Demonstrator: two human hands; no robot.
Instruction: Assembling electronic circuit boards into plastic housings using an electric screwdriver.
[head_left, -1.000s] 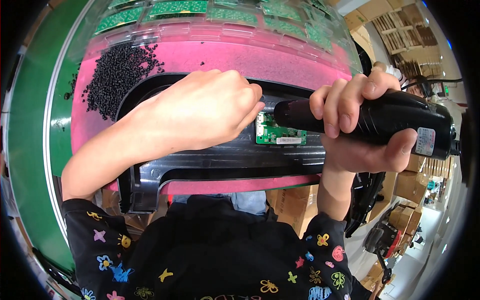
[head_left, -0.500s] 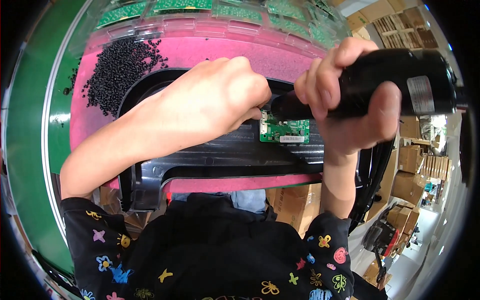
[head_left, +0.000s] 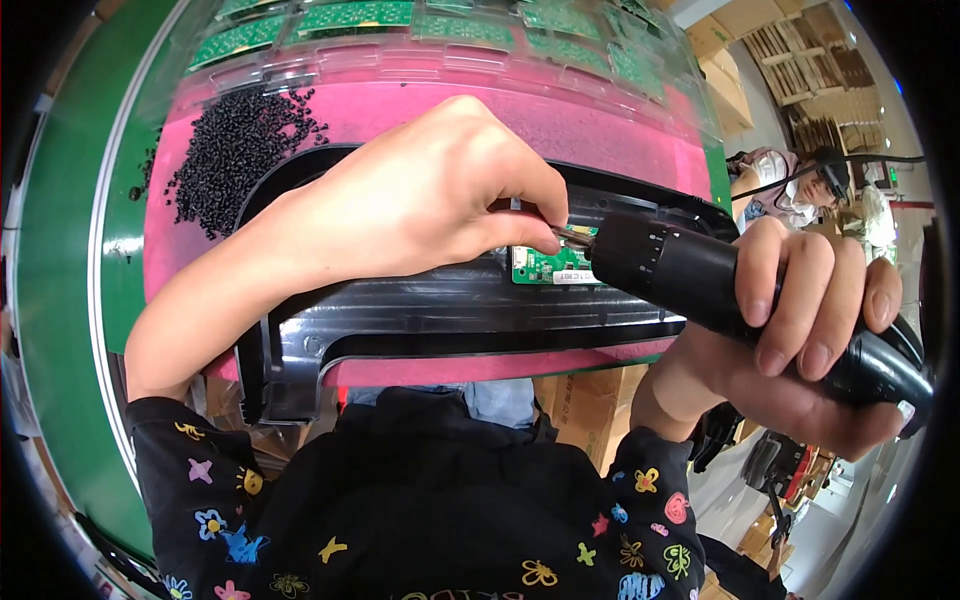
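My right hand is wrapped round a black electric screwdriver, held tilted with its bit pointing left. At the bit's tip, the thumb and forefinger of my left hand pinch together. Whatever lies between them is too small or hidden to make out. Beneath the bit and my fingers, a green circuit board with white connectors and a white label sits in a long black plastic housing. Part of the board is covered by my left hand and the screwdriver.
A heap of small black screws lies on the pink mat at the far left. Clear plastic trays with several green boards stand along the back. Another person is at the right, beyond a hanging cable. Cardboard boxes stand below the table.
The screwdriver has swung right and away from the board, with its bit now uncovered. My left fingers have moved slightly right to the bit's tip. Another person has come into view at right.
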